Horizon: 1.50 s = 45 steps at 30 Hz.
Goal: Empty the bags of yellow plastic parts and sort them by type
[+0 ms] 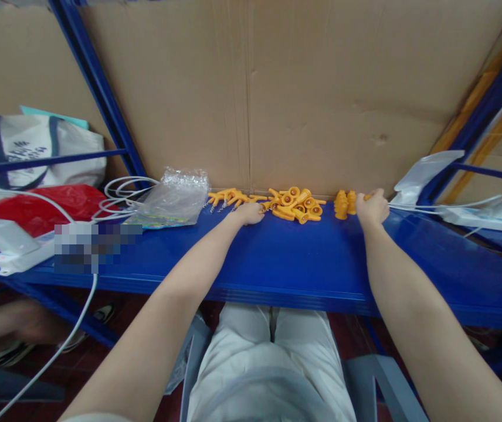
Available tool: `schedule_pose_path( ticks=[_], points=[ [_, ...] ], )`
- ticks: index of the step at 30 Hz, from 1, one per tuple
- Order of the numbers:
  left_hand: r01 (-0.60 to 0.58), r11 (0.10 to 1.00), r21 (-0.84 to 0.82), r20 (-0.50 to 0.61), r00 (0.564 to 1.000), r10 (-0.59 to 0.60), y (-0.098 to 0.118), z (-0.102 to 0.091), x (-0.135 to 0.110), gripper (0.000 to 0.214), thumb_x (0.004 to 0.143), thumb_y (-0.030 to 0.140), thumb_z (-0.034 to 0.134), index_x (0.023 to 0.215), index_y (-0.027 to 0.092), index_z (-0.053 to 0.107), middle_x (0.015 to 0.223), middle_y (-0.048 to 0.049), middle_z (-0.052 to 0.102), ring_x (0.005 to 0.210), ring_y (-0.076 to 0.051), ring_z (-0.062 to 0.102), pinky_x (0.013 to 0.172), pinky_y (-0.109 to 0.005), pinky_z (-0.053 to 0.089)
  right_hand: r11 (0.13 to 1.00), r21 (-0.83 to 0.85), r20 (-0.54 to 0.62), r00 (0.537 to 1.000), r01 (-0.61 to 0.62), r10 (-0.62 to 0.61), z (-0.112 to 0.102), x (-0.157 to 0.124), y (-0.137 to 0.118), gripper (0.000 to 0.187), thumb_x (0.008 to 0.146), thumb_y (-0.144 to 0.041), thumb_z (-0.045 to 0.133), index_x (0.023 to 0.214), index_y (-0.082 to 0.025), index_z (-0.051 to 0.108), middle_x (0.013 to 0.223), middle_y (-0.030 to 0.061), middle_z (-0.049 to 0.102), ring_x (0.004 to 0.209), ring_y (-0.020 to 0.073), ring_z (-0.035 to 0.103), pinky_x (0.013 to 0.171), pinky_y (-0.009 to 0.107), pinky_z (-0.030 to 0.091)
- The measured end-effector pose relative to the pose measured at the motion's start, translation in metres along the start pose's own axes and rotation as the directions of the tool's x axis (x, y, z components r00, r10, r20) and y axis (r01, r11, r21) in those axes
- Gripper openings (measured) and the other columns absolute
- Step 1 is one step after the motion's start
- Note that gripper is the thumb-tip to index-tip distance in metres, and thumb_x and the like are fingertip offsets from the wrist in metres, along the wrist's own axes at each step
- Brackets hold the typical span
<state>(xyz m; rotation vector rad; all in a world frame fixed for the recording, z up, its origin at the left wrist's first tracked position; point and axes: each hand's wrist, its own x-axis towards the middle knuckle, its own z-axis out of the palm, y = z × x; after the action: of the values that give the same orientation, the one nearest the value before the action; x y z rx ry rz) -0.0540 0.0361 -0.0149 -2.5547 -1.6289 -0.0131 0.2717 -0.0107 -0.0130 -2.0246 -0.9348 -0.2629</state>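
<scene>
Both my arms reach across a blue shelf (304,258) to its back edge. My left hand (250,213) is closed, knuckles up, beside a pile of small orange plastic parts (297,205) and touches the nearest piece. More orange pieces with small metal springs (227,198) lie left of that hand. My right hand (371,207) is curled round an orange piece whose tip shows at its top. It rests next to a short row of upright orange parts (344,204).
A clear plastic bag (174,198) and coiled white cables (121,193) lie at left, with a red bag (40,208) and a white tote (42,149). A white power strip (484,218) sits at right. Cardboard (304,88) backs the shelf.
</scene>
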Motion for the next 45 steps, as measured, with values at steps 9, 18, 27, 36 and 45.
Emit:
schedule_pose_path(
  ticks=[9, 18, 27, 36, 45],
  points=[
    [-0.01, 1.0, -0.009, -0.037, 0.999, 0.01, -0.003, 0.004, 0.004, 0.037, 0.094, 0.029, 0.046, 0.118, 0.018, 0.072, 0.122, -0.0133, 0.073, 0.11, -0.025, 0.07, 0.092, -0.031, 0.054, 0.997, -0.076, 0.09, 0.996, -0.013, 0.02, 0.001, -0.002, 0.005, 0.041, 0.089, -0.033, 0.054, 0.12, -0.008, 0.063, 0.112, 0.0282, 0.068, 0.109, 0.0388, 0.065, 0.09, 0.048, 0.046],
    [-0.01, 1.0, 0.013, -0.009, 1.0, 0.01, -0.002, 0.002, 0.002, 0.038, 0.096, 0.032, 0.044, 0.12, 0.019, 0.07, 0.125, -0.0119, 0.072, 0.113, -0.024, 0.069, 0.093, -0.029, 0.053, 0.988, -0.154, 0.153, 0.988, 0.022, 0.002, -0.003, -0.005, 0.001, 0.044, 0.092, -0.036, 0.051, 0.117, -0.006, 0.069, 0.115, 0.0304, 0.068, 0.113, 0.0405, 0.064, 0.09, 0.047, 0.048],
    [-0.022, 0.999, -0.032, -0.025, 0.999, 0.021, -0.003, 0.002, 0.002, 0.036, 0.094, 0.03, 0.048, 0.118, 0.018, 0.073, 0.122, -0.0126, 0.073, 0.112, -0.026, 0.069, 0.094, -0.031, 0.053, 0.984, -0.17, 0.145, 0.989, 0.047, -0.023, -0.001, -0.004, 0.001, 0.043, 0.093, -0.036, 0.051, 0.115, -0.003, 0.07, 0.112, 0.0312, 0.069, 0.112, 0.0404, 0.066, 0.092, 0.049, 0.051],
    [0.014, 0.997, -0.073, -0.023, 1.0, -0.016, -0.003, 0.004, 0.004, 0.038, 0.093, 0.031, 0.05, 0.121, 0.018, 0.072, 0.128, -0.0118, 0.071, 0.118, -0.027, 0.067, 0.101, -0.032, 0.05, 0.985, -0.147, 0.17, 0.979, -0.09, 0.115, 0.01, 0.005, 0.014, 0.041, 0.089, -0.037, 0.062, 0.113, -0.004, 0.068, 0.117, 0.0296, 0.068, 0.115, 0.0394, 0.066, 0.093, 0.048, 0.052],
    [0.005, 0.999, -0.05, -0.068, 0.998, -0.009, -0.004, 0.002, 0.004, 0.034, 0.094, 0.029, 0.05, 0.114, 0.018, 0.075, 0.119, -0.012, 0.075, 0.111, -0.026, 0.07, 0.093, -0.03, 0.052, 0.987, -0.034, 0.116, 0.98, -0.158, 0.161, 0.013, 0.007, 0.018, 0.037, 0.09, -0.036, 0.059, 0.111, -0.008, 0.072, 0.115, 0.0247, 0.07, 0.112, 0.0358, 0.067, 0.094, 0.046, 0.051]
  ],
)
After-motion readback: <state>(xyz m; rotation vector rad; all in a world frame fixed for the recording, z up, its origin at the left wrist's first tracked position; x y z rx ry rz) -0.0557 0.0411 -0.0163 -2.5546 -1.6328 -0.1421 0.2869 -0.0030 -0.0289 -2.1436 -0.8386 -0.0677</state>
